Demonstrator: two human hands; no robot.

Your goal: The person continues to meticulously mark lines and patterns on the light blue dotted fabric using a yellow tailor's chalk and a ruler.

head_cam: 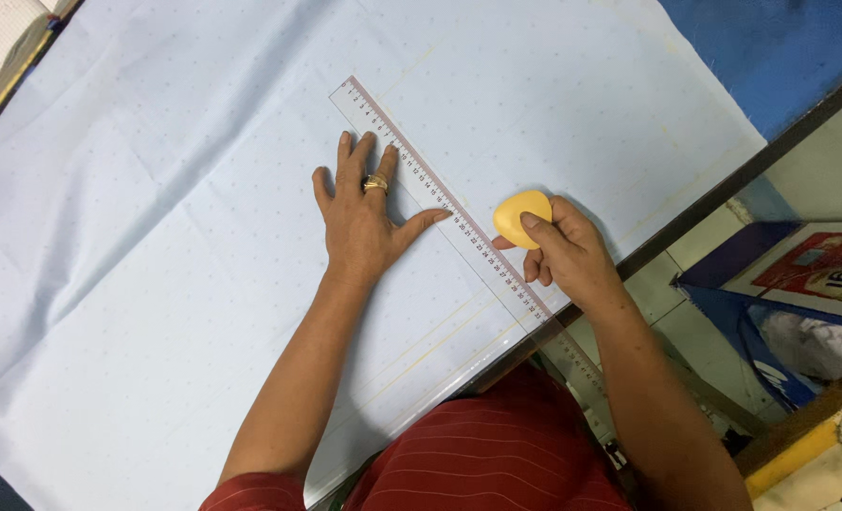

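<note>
Left hand flattens clear ruler on pale cloth; right hand pinches rounded yellow chalk.

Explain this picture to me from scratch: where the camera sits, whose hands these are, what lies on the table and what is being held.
There is no machine here. The one picture comes from a camera worn on a person's head, looking down at their own two bare hands; the red striped cloth at the bottom is their clothing.

A large sheet of pale blue fabric is spread over the table, whose blue top shows at the upper right. A long clear ruler lies slantwise on the fabric, and its near end sticks out past the table's edge.

The left hand, wearing a ring, lies flat with fingers spread, pressing on the ruler and the fabric. The right hand pinches a rounded yellow piece, probably tailor's chalk, right beside the ruler's edge. Faint yellow lines already run across the fabric.
</note>
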